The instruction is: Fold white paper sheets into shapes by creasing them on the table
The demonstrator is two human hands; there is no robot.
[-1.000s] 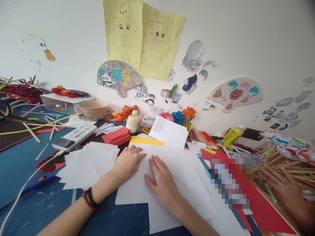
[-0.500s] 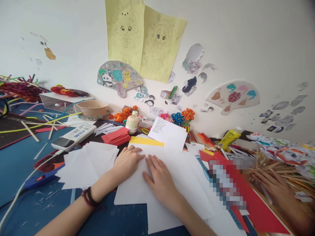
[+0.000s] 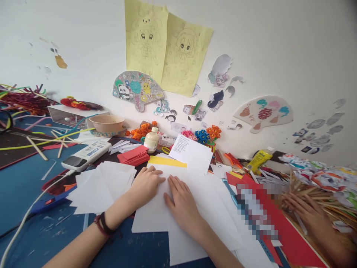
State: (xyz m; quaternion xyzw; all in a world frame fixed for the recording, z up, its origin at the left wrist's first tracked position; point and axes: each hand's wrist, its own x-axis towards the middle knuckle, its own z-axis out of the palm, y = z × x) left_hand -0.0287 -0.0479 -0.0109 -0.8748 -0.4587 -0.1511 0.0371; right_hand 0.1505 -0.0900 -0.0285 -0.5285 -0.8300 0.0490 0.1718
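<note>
Several overlapping white sheets lie in front of me on the blue table. My left hand rests palm down on the top sheet, its fingers bent a little and pointing right. Close beside it, my right hand lies flat on the same paper, fingers stretched forward and thumb apart. A yellow strip shows at the sheets' far edge. Just behind stands a white card with writing. To the left of my left hand is a loose pile of white paper squares, with a red paper stack behind it.
A cream bottle, paper flowers and a bowl stand along the wall. At left are a white device and its cable. Another person's hand is at right, near red paper and thin sticks.
The view has shifted slightly, so the scene sits a little further right and lower. Both hands remain on the white paper in nearly the same pose.
</note>
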